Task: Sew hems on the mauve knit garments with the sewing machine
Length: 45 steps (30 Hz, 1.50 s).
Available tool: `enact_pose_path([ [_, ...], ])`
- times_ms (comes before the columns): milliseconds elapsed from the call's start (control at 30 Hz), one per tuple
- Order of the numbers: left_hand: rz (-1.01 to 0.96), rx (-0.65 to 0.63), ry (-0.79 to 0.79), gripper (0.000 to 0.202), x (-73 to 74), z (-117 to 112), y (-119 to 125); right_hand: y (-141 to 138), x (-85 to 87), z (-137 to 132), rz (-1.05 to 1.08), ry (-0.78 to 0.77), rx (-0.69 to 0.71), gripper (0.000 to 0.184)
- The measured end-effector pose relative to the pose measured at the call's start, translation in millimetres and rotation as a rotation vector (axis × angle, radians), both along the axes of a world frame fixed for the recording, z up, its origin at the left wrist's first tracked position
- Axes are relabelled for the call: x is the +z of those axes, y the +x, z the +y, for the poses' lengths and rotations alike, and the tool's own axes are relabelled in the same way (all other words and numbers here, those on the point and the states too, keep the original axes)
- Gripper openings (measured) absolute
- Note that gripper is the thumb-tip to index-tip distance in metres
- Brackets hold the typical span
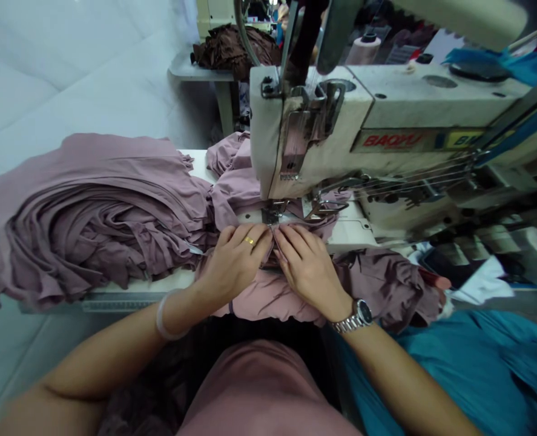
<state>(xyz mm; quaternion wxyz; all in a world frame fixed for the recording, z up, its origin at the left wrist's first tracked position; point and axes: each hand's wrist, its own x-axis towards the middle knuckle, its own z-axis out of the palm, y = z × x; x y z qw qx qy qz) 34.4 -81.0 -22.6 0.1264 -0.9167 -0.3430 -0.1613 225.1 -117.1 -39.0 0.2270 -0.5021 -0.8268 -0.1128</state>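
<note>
Both of my hands are at the front of a sewing machine (313, 133), just before its presser foot (275, 212). My left hand (236, 260), with a gold ring, has its fingers together, gripping mauve fabric (268, 293). Beside it my right hand (311, 266), with a metal watch at the wrist, also holds the fabric, fingers closed and angled toward the needle area. The fingertips of the two hands nearly meet. Below them the fabric hangs in folds over the table's front edge. My hands cover the fabric's held edges.
Left of my hands lies a thick pile of mauve fabric pieces (105, 206). Bunched darker fabric (386, 281) sits to the right, above teal cloth (472, 369). Threads run along the machine's front. Brown fabric (236, 48) is heaped on a table behind.
</note>
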Motion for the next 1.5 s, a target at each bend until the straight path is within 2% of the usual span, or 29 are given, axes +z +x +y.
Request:
enact_pose_path([
  [333,-0.026,-0.006,-0.042,0.04,-2.7,-2.2,-0.5,-3.2,9.7,-1.1,-0.169,0.006,-0.032,0.041],
  [767,-0.018,-0.008,-0.061,0.044,-5.2,3.2,-1.2,5.1,4.5,2.5,-0.065,-0.033,0.045,0.042],
  [1133,0.007,0.009,-0.049,0.04,0.6,10.7,1.8,-2.0,9.3,13.3,-0.052,-0.068,-0.015,0.043],
  [1267,-0.029,-0.049,-0.021,0.035,2.0,13.9,-2.1,-1.7,7.8,14.0,-0.028,-0.031,-0.003,0.04],
  [1400,-0.098,-0.153,0.002,0.024,2.9,16.6,-9.5,-1.2,3.8,11.0,0.077,0.036,0.078,0.027],
  [1500,-0.128,-0.193,0.002,0.021,3.4,17.7,-12.1,-3.6,2.4,9.2,0.183,0.052,0.086,0.02],
])
